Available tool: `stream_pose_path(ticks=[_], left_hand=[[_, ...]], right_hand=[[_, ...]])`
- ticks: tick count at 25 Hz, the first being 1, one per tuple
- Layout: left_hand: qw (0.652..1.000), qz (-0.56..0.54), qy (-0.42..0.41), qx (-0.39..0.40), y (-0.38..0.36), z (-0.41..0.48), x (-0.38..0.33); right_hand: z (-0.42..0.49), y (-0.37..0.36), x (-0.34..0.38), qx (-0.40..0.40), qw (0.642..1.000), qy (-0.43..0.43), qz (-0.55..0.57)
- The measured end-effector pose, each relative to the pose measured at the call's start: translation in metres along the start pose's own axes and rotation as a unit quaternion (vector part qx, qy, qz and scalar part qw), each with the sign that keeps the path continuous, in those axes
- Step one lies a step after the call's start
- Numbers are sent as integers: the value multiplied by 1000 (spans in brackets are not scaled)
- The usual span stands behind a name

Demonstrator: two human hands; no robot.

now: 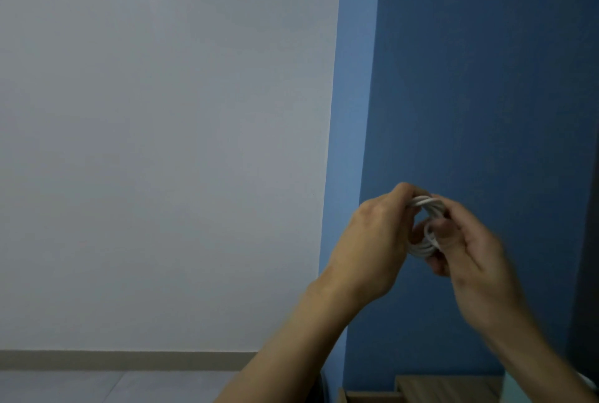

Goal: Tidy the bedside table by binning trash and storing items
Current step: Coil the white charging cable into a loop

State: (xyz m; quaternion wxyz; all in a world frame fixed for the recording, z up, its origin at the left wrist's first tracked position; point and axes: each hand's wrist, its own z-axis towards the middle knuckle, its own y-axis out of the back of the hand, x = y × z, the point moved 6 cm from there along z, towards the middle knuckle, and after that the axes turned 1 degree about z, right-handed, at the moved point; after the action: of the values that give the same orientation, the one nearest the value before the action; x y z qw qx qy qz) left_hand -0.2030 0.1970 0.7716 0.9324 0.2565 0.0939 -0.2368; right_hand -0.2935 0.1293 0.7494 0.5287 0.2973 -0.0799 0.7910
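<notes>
White cable coil [419,248] btwn L hand [372,240], R hand [476,253]; both grips pinch it.

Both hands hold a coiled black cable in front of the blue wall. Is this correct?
Not quite: the cable is white, not black. The head view shows the left hand and the right hand holding a coiled white cable in front of the blue wall.
</notes>
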Motion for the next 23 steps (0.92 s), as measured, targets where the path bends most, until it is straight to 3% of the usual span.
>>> stream_pose_path(ticks=[5, 10, 12, 16, 20, 21, 23], left_hand=[[990, -132, 43, 18, 7, -3, 10], [954, -238, 159, 88, 7, -18, 24], [941, -282, 174, 75, 14, -24, 28], [889, -412, 198, 33, 27, -33, 28], [789, -585, 183, 33, 30, -40, 27], [783, -599, 165, 32, 30, -42, 25], [819, -555, 147, -8, 28, -44, 27]], right_hand=[[10, 11, 8, 95, 991, -87, 17], [5, 23, 9, 3, 997, -81, 9], [4, 24, 9, -24, 997, -67, 5], [5, 24, 9, -45, 998, -54, 2], [5, 26, 20, -80, 996, -33, 7], [5, 26, 23, -86, 996, -28, 11], [4, 24, 26, -88, 996, -25, 14]])
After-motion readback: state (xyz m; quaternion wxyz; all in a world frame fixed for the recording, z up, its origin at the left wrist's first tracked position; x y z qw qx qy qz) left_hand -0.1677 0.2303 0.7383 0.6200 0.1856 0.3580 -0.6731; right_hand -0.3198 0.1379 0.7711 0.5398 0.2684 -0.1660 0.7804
